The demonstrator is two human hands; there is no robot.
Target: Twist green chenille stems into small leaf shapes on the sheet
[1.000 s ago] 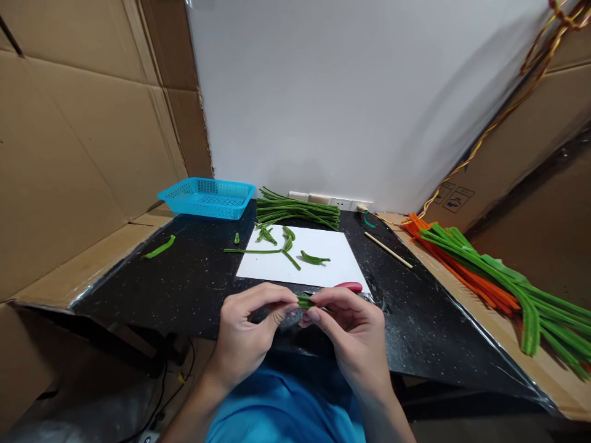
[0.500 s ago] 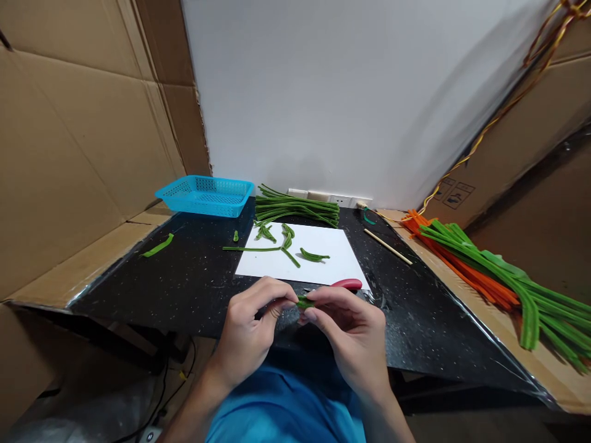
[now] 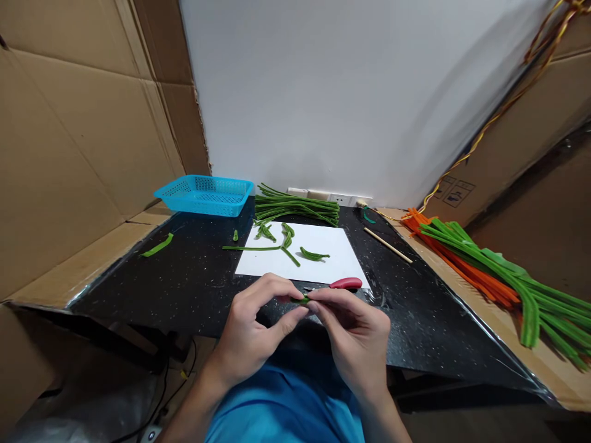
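Note:
Between my fingertips is a short green pipe cleaner piece [image 3: 301,299], mostly hidden by the fingers. My left hand [image 3: 258,326] pinches its left end between thumb and forefinger. Meeting it from the other side, my right hand [image 3: 355,332] pinches the right end. Just beyond the fingers lie red-handled pliers or scissors [image 3: 346,283], their metal tip partly covered. A white sheet [image 3: 258,264] carries several bent green pipe cleaner shapes, among them a branched stem [image 3: 289,253] and a leaf-like piece [image 3: 314,254].
A blue perforated basket [image 3: 205,197] stands at the back left, beside a bundle of dark green pipe cleaners [image 3: 295,206]. On the right are a wooden stick [image 3: 388,245] and orange [image 3: 471,271] and green strips [image 3: 503,271] on cardboard. A light green strip [image 3: 157,245] lies left.
My left thumb has swung out and forward toward the right fingertips, and the fingers have shifted slightly on the green piece. More of the red-handled tool shows. The other things have stayed put.

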